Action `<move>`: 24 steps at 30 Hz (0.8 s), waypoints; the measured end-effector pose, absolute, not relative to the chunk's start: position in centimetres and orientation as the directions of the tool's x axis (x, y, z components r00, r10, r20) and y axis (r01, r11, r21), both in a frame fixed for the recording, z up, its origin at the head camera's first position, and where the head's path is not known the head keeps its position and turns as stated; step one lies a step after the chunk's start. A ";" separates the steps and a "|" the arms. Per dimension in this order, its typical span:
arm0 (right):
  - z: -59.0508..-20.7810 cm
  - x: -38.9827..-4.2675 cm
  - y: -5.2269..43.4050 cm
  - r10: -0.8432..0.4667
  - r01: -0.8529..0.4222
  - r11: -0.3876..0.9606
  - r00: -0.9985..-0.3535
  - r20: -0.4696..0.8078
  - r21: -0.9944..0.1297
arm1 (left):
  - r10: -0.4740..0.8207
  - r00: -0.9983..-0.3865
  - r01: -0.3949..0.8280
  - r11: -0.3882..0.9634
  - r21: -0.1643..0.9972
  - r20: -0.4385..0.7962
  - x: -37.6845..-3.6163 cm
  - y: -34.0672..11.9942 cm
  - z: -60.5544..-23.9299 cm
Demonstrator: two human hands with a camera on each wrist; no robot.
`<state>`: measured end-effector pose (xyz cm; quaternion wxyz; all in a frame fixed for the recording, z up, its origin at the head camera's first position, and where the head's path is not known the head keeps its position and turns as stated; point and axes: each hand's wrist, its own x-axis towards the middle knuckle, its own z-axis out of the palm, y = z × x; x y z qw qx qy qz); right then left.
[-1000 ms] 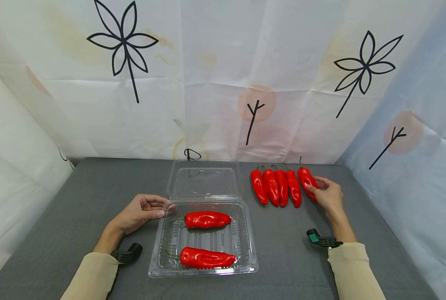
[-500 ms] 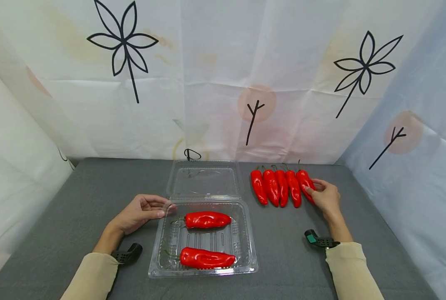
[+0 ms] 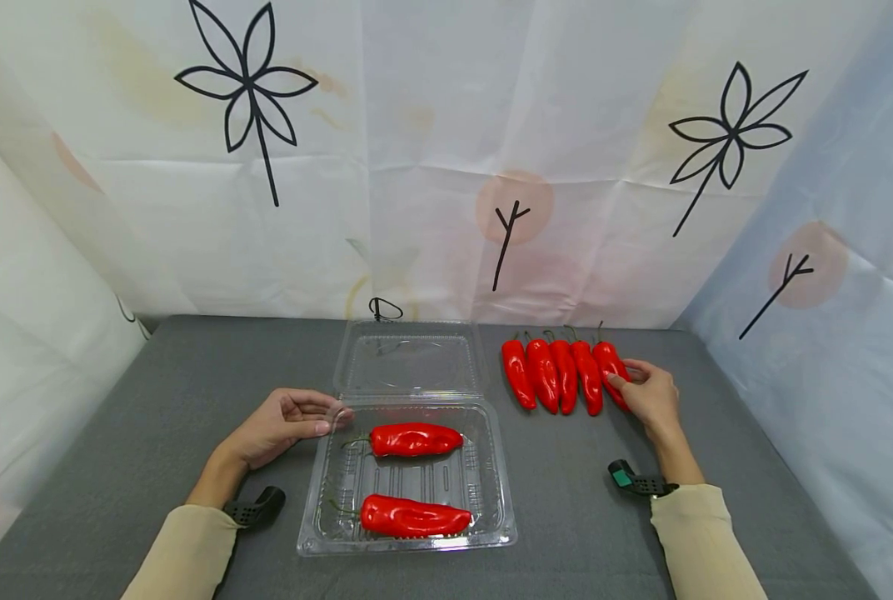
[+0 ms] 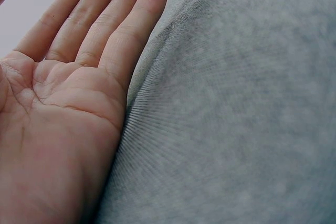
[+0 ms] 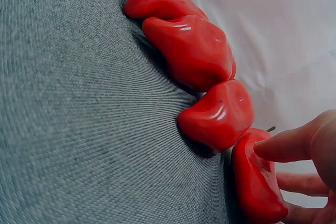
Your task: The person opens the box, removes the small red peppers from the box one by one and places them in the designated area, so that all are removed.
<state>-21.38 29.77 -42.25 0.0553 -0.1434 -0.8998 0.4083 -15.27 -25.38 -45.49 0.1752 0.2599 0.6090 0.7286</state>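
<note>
At the right of the head view, my right hand (image 3: pixel 654 398) pinches a long red pepper (image 3: pixel 608 360) between thumb and fingers. This pepper lies at the right end of a row of several red peppers (image 3: pixel 543 375), stems pointing away. In the right wrist view, the thumb presses on the pinched pepper (image 5: pixel 251 179), beside its neighbour (image 5: pixel 218 116). My left hand (image 3: pixel 277 427) touches the back left corner of a clear plastic container (image 3: pixel 405 546), fingers nearly straight. Two red peppers, one at the back (image 3: pixel 415 439) and one in front (image 3: pixel 414 517), lie crosswise in it.
The container's clear lid (image 3: pixel 409 360) is folded back flat behind it. Grey cloth (image 3: pixel 566 517) covers the table. A white printed curtain (image 3: pixel 431 150) rises directly behind the table, with more cloth at both sides.
My right hand has shifted slightly left with the pinched pepper, closing the gap to the row. The left hand and the container have stayed put.
</note>
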 end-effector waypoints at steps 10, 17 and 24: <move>-42.0 -21.3 29.7 0.307 0.221 0.624 -0.951 -0.025 -0.750 | 0.573 -0.802 0.058 -0.205 0.977 0.168 -15.2 -25.4 -45.5; -42.4 -21.5 29.6 0.320 0.215 0.628 -0.947 -0.004 -0.748 | 0.572 -0.804 0.059 -0.199 0.978 0.165 -15.2 -25.4 -45.5; -42.3 -21.4 29.7 0.322 0.214 0.623 -0.947 -0.003 -0.752 | 0.574 -0.801 0.058 -0.203 0.977 0.167 -15.2 -25.4 -45.5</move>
